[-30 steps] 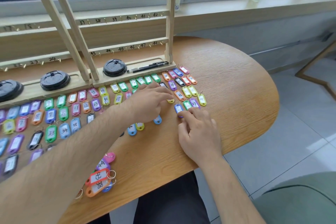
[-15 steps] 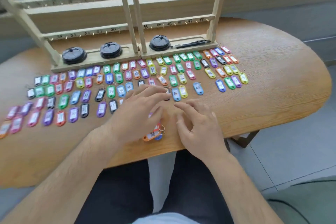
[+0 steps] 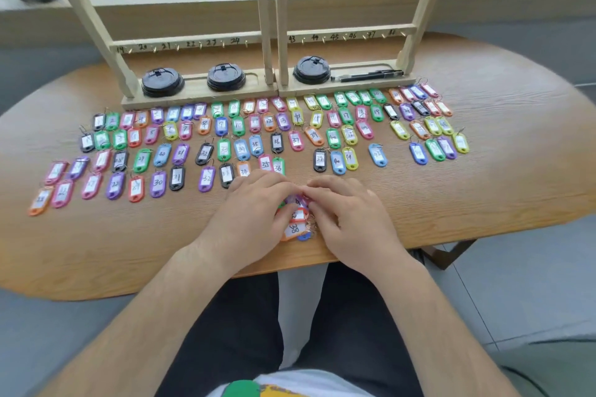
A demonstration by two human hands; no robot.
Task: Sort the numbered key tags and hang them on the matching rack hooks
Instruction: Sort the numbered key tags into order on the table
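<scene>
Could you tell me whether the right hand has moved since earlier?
Yes: the right hand drew back from the tag rows to the pile by the table edge.

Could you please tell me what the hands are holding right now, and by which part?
It cannot be told: the left hand and right hand both touch the small pile of key tags, fingers hiding any pinch.

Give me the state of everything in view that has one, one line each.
Left hand, fingers curled over the small heap of coloured plastic key tags; grip unclear.
Right hand, fingertips on that heap; grip unclear.
Rows of coloured key tags, lying flat on the wooden table, unhung.
Wooden rack's numbered hooks, visible ones empty.
Three black plastic cup lids, resting on the rack base.
Black pen, lying on that base.
</scene>
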